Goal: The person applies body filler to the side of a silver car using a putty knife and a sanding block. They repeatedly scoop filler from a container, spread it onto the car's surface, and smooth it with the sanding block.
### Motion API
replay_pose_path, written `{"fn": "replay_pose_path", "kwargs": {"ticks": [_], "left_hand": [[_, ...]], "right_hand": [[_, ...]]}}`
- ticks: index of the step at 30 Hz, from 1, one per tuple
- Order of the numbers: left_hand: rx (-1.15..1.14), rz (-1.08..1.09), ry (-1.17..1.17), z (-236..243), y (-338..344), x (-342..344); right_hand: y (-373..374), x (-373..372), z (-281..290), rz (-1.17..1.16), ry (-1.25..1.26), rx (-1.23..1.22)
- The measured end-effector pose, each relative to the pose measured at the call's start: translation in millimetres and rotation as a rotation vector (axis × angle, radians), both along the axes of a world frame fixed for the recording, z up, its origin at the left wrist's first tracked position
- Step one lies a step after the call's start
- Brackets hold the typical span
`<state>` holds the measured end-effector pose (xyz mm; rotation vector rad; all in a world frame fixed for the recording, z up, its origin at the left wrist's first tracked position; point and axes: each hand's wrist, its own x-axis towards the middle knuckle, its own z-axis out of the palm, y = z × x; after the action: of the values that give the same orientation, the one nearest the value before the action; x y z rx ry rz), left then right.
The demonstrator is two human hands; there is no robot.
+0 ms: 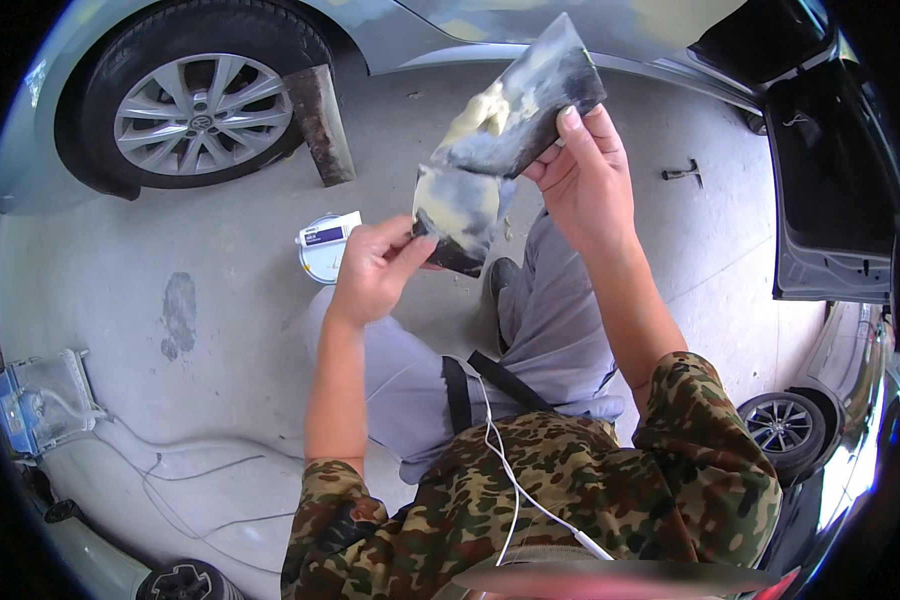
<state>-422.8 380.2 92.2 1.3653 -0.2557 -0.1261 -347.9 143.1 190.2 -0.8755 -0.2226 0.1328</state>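
Note:
My right hand (585,180) grips the lower right edge of a dark mixing board (555,85), thumb on top. A lump of cream putty (485,112) sits on its left side, with pale smears across the surface. In my left hand (370,265), pinched between thumb and fingers, is a smaller dark spreader (460,250) coated with the same cream putty. The spreader's upper edge meets or overlaps the board's lower left edge; whether they touch, I cannot tell. Both are held up in front of me, above the floor.
Ahead stands a grey car with a wheel (200,120), a worn plank (320,125) leaning by it. A white tube (328,232) lies on a round tin (320,265). A small T-shaped tool (682,172), hoses (210,450), a clear-and-blue box (45,400) and an open door (830,180) surround me.

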Motion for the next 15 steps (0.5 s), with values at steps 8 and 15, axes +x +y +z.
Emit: {"fn": "replay_pose_path", "kwargs": {"ticks": [8,15], "left_hand": [[0.062,0.018,-0.038,22.7,30.8,12.2],[0.072,0.122,-0.026,28.3,28.0,11.1]], "right_hand": [[-0.3,-14.1,11.0,-0.063,-0.516,-0.845],[-29.3,-1.6,-3.9,-0.036,-0.875,-1.437]]}}
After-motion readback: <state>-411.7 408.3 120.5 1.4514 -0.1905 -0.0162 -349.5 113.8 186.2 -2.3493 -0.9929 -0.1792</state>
